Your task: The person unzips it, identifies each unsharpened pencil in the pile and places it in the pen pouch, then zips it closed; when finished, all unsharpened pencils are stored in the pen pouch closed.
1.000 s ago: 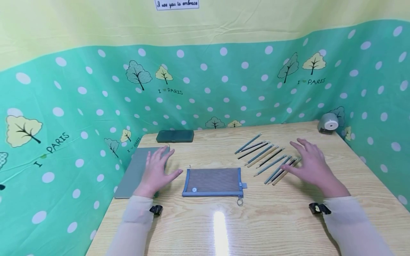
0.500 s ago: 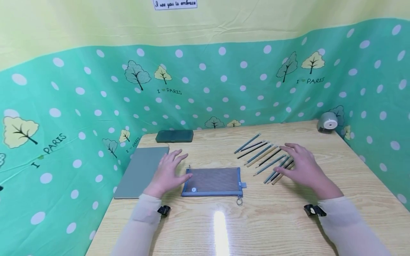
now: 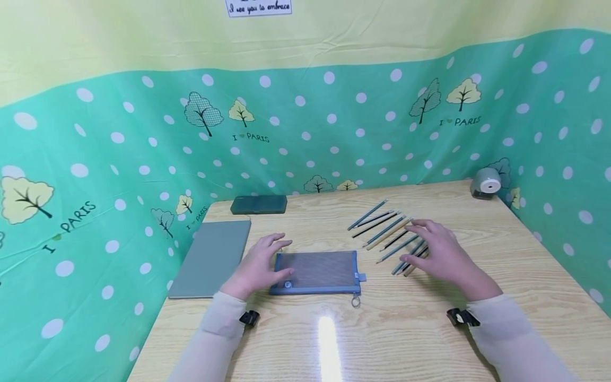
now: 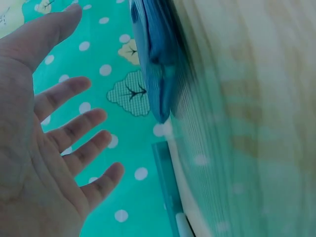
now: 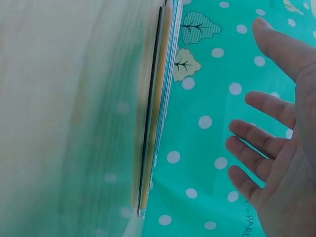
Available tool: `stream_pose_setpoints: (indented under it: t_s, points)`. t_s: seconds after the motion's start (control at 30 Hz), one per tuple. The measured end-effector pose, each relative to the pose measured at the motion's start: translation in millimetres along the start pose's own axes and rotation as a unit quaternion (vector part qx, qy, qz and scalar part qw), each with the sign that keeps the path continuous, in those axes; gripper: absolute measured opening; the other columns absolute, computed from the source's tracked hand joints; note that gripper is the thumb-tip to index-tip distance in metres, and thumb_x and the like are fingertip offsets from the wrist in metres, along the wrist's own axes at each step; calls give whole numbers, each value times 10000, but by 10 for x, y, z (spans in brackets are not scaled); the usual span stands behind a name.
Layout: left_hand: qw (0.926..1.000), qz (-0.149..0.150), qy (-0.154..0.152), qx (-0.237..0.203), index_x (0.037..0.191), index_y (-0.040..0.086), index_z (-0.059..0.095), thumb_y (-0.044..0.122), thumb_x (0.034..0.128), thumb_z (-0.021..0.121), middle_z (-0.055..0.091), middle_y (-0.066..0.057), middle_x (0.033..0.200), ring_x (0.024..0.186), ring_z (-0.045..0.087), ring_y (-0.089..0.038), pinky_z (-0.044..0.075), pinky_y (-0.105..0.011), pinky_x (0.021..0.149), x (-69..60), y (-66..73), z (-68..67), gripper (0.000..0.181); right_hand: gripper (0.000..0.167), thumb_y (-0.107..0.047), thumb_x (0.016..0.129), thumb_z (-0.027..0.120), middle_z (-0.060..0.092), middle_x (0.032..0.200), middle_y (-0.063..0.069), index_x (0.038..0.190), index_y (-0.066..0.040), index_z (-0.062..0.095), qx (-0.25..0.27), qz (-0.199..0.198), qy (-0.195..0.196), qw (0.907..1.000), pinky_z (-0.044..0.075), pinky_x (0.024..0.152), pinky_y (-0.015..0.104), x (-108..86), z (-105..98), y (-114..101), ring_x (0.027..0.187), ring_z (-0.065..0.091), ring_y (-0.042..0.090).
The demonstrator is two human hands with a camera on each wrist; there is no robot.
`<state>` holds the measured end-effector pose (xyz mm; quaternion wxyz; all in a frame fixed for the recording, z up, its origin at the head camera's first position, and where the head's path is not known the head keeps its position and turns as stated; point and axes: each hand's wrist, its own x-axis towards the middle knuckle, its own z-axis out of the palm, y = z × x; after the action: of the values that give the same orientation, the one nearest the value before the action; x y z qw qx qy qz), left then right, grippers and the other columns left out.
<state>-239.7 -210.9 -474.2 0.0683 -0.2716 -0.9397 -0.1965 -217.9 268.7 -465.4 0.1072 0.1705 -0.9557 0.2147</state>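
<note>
A blue-edged mesh pencil pouch (image 3: 319,269) lies flat on the table, a ring hanging from its zipper end at the front right. Over its left end hovers my left hand (image 3: 260,265), fingers spread; in the left wrist view the palm (image 4: 34,148) holds nothing and is apart from the pouch (image 4: 157,59). Several pencils (image 3: 389,233), blue, black and natural wood, lie in a slanted row right of the pouch. My right hand (image 3: 441,254) hovers above the nearest ones, fingers loosely bent; the right wrist view shows it apart from the pencils (image 5: 155,108).
A grey flat folder or notebook (image 3: 210,260) lies at the left, and behind it sits a dark green case (image 3: 259,204). A pencil sharpener (image 3: 486,183) stands in the back right corner. Polka-dot cloth (image 3: 286,122) walls the table (image 3: 382,329) at the back and sides.
Both hands have moved inward: the left to the right, from above the grey folder to the pouch's left end, the right to the left, farther over the pencils. Pouch and pencils stay put.
</note>
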Motion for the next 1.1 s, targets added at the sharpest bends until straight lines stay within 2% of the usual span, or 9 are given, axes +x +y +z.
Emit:
stream_pose_setpoints:
  t_s: [0.23,0.4,0.6,0.73,0.9,1.03,1.1]
  points:
    - [9994,305,-154,2,1387,144,669,424,849,879,608,-46,1380,1288,559,-295,450,-524,1077,4,103,45,641,781,-424,885,848,447,1543,202,1509,-71,538,47,4,-233,9997,215,1126,739,6,46,-58,1440,345,492]
    - [9984,303,-468,-13,1343,180,704,450,846,878,618,16,1327,1233,585,-237,480,-460,1048,1,177,73,591,749,-379,889,854,488,1504,183,1504,-83,548,129,-28,-282,9995,232,1116,745,10,81,-98,1412,393,482]
    - [9970,295,-707,-144,1299,192,724,448,828,893,628,55,1259,1170,604,-197,504,-432,1005,1,259,95,562,742,-382,881,860,514,1480,193,1496,-97,559,177,-157,-368,9990,265,1103,749,16,124,-153,1366,447,493]
    - [9952,326,-904,-194,1288,199,727,485,802,905,625,58,1282,1196,592,-191,451,-447,1095,8,298,110,591,736,-382,876,864,514,1485,193,1489,-104,568,214,-233,-392,9987,268,1105,753,17,149,-196,1364,446,503]
    - [9926,504,-1085,-186,1242,181,745,492,745,943,632,16,1311,1256,584,-235,292,-509,1217,13,316,146,619,714,-365,884,858,533,1465,186,1481,-94,574,235,-434,-362,9981,315,1086,737,11,176,-249,1335,480,499]
    - [9912,536,-1206,-108,1212,185,756,483,703,969,629,-6,1328,1280,575,-257,263,-535,1225,6,318,175,627,700,-363,893,849,537,1466,176,1480,-98,575,242,-496,-379,9978,326,1075,742,-6,185,-281,1322,495,506]
    - [9908,527,-1248,-45,1201,190,763,477,706,969,631,-6,1333,1280,574,-253,285,-533,1217,0,324,185,608,697,-364,895,848,540,1464,167,1480,-100,576,258,-504,-401,9976,337,1072,737,-13,185,-304,1318,501,505]
